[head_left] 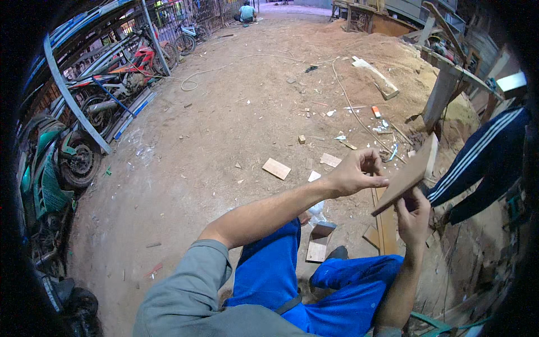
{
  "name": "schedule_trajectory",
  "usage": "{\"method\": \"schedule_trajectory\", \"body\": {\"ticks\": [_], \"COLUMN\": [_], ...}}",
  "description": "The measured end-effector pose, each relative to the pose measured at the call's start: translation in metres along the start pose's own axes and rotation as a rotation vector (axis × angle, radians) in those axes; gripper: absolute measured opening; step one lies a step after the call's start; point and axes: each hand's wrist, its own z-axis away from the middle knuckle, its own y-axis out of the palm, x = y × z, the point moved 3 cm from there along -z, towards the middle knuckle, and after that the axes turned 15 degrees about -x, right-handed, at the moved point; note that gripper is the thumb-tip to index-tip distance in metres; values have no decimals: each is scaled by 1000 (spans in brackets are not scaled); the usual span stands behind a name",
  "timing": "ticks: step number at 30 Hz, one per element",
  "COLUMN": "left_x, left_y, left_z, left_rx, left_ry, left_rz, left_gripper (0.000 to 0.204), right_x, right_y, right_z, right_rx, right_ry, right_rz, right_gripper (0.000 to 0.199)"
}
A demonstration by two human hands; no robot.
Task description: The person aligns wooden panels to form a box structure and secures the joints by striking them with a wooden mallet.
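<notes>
Tilted up in front of me at the right is a flat wooden board (pixel 409 173). My right hand (pixel 414 216) grips its lower edge, thumb and fingers closed on the wood. My left hand (pixel 360 173) hovers just left of the board's face, its fingers curled toward the thumb in a pinch. Whatever the pinch holds, if anything, is too small to make out. Below my hands, a joined wooden piece (pixel 320 242) with an upright end lies near my foot. Wooden strips (pixel 387 227) lie under the board.
Small wood offcuts (pixel 277 168) and scraps are scattered over the dirt floor (pixel 224 123). A pale hose (pixel 247 56) winds across it. Motorcycles (pixel 140 62) stand at left. A person in striped dark trousers (pixel 477 157) is close at right, beside a wooden post (pixel 441 98). Another person (pixel 246 12) crouches far off.
</notes>
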Motion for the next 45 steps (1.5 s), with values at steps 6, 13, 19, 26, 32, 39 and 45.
{"method": "schedule_trajectory", "body": {"ticks": [6,13,19,26,32,39,45], "left_x": [2,2,-9,3,-7,12,1], "left_y": [4,1,14,6,14,7,14], "left_z": [8,14,24,16,23,11,15], "left_rx": [104,81,115,51,125,57,126], "left_ry": [50,38,54,87,2,51,-44], "left_rz": [4,4,0,-136,14,-12,47], "left_gripper": [31,30,27,26,31,26,31], "right_x": [9,-3,5,1,3,3,12], "right_y": [-8,-4,-14,-4,-11,1,-11], "right_z": [10,12,14,11,16,14,16], "right_rx": [69,43,73,1,55,-5,16], "right_ry": [94,61,175,103,174,176,203], "right_rz": [-53,-116,-154,-205,-166,-97,-138], "right_gripper": [7,7,10,9,11,12,12]}}
